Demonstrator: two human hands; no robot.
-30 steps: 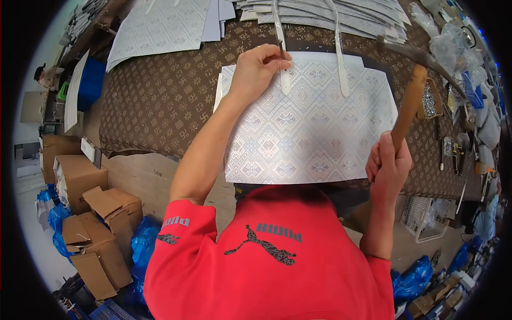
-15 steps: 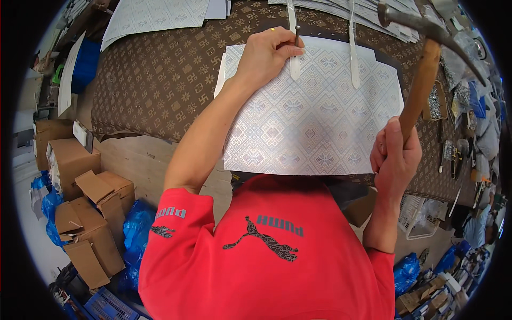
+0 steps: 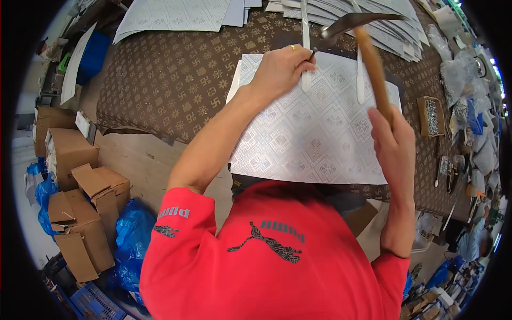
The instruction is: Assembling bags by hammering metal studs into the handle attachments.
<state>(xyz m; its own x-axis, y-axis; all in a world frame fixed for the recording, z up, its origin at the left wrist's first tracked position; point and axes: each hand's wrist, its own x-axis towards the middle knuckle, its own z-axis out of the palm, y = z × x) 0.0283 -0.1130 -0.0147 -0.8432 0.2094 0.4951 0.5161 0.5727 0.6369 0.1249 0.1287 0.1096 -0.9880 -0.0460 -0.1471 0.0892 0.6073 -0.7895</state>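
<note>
Pinched in my left hand [image 3: 281,68] is a short dark metal rod [image 3: 313,52], like a punch, its top sticking out above the fingers. It stands over a narrow white strap [image 3: 305,82] lying on a silver-white patterned sheet [image 3: 314,130]. A second white strap [image 3: 361,89] lies farther right on the same sheet. My right hand [image 3: 393,141] is wrapped round the wooden handle of a claw hammer [image 3: 376,72]. The hammer is raised above the sheet, its striking face apart from the rod and turned left toward it. My left fingers hide the rod's lower end.
A brown patterned cloth [image 3: 176,80] covers the table. Stacked patterned sheets [image 3: 173,16] lie at the far left, more sheets [image 3: 368,32] at the far right. A small box of metal bits [image 3: 431,114] sits right. Cardboard boxes [image 3: 80,229] and blue bags [image 3: 130,234] stand on the left floor.
The hammer has swung left and down toward the rod, and my right hand has turned with it. My left hand still holds the rod at the left strap. The view has shifted slightly.
</note>
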